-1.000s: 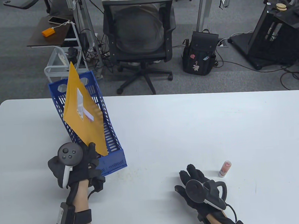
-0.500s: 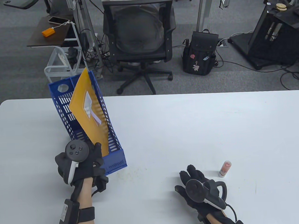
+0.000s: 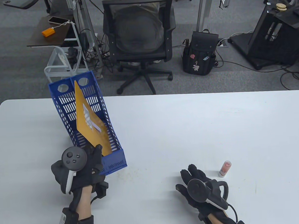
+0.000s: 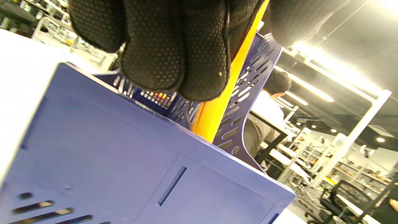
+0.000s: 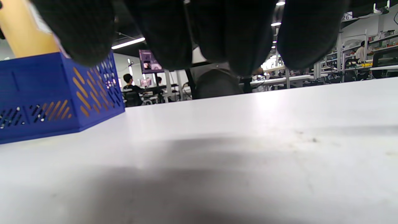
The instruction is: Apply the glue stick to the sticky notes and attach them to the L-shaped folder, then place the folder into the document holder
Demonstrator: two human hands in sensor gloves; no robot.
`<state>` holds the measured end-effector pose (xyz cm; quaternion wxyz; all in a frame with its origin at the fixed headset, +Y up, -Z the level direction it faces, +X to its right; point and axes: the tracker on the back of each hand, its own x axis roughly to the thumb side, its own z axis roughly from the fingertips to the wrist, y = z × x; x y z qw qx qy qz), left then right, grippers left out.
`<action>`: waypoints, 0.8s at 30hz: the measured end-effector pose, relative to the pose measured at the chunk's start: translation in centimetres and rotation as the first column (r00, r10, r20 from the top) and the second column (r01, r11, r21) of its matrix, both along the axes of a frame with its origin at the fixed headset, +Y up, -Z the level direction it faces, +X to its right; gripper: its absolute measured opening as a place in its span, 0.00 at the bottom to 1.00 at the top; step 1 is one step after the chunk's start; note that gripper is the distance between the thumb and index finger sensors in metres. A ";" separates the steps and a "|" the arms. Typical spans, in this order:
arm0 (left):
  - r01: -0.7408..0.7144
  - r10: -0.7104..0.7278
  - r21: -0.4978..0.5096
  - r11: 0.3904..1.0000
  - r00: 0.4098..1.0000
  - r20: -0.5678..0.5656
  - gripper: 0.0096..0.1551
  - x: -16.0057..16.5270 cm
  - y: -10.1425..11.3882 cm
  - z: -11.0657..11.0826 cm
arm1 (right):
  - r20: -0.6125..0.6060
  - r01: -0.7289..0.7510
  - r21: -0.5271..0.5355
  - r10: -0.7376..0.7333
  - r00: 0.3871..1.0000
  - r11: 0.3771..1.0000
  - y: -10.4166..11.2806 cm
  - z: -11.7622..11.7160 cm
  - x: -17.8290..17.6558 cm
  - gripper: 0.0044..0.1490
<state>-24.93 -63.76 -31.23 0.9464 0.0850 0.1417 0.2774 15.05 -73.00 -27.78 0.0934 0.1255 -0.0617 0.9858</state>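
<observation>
The orange L-shaped folder stands on edge inside the blue document holder, in its right compartment, with a white sticky note on its face. My left hand grips the folder's near lower corner at the holder's front wall. In the left wrist view, fingers curl over the orange folder above the holder. My right hand lies flat on the table, holding nothing. The glue stick lies just right of it.
The white table stretches right of the holder. Beyond its far edge stand an office chair with a person seated, a black backpack and a small white cart.
The folder has dropped lower and turned edge-on into the holder's right compartment. My left hand followed it down to the front wall. The right hand barely shifted.
</observation>
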 end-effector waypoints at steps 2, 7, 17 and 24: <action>0.014 -0.014 0.009 1.000 0.999 0.030 0.33 0.8 0.2 1.0 | 0.003 0.011 0.016 -0.011 1.000 1.000 0.4 0.1 0.2 0.45; 0.048 -0.056 0.046 0.998 0.982 0.183 0.35 4.5 -0.3 2.5 | 0.012 0.030 0.063 -0.031 0.999 0.998 1.3 0.5 0.6 0.47; 0.160 -0.209 0.144 0.976 0.865 0.455 0.49 12.3 -5.0 3.4 | 0.042 -0.080 0.098 0.076 0.996 0.992 1.8 0.8 0.7 0.54; 0.235 -0.245 0.100 0.967 0.746 0.619 0.52 15.0 -8.7 2.7 | 0.043 -0.111 0.074 0.108 0.993 0.991 1.4 0.6 0.8 0.62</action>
